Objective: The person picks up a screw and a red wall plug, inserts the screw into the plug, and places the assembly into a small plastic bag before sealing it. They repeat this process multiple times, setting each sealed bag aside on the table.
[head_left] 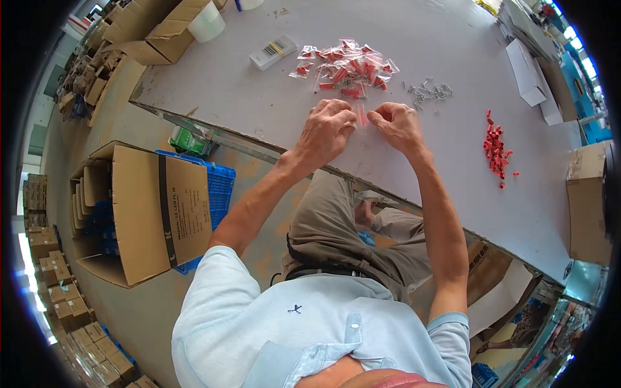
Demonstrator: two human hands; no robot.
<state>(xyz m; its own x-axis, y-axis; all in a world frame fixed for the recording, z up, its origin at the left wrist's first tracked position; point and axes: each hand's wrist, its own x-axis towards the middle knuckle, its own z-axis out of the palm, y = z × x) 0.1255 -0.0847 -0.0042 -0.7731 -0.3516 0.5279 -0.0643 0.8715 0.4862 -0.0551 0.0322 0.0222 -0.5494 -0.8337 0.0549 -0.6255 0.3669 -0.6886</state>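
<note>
Between my two hands, over the white table [259, 97], is a small clear plastic bag [361, 116] with red in it. My left hand [328, 129] has its fingers curled at the bag's left side. On the bag's right, my right hand [396, 126] is closed, thumb and forefinger pressed together; what its fingertips hold is too small to make out. Just beyond my hands lies a pile of filled clear bags with red pieces [349, 64]. Small metal screws [430, 92] lie to the right of the pile. Loose red pieces [497, 152] are scattered farther right.
A small white box [273, 52] lies left of the bag pile. Cardboard boxes [155, 32] and a white tub [207, 23] stand at the far left. An open carton [142, 210] sits beside the table. Another carton [587, 200] stands at the right edge.
</note>
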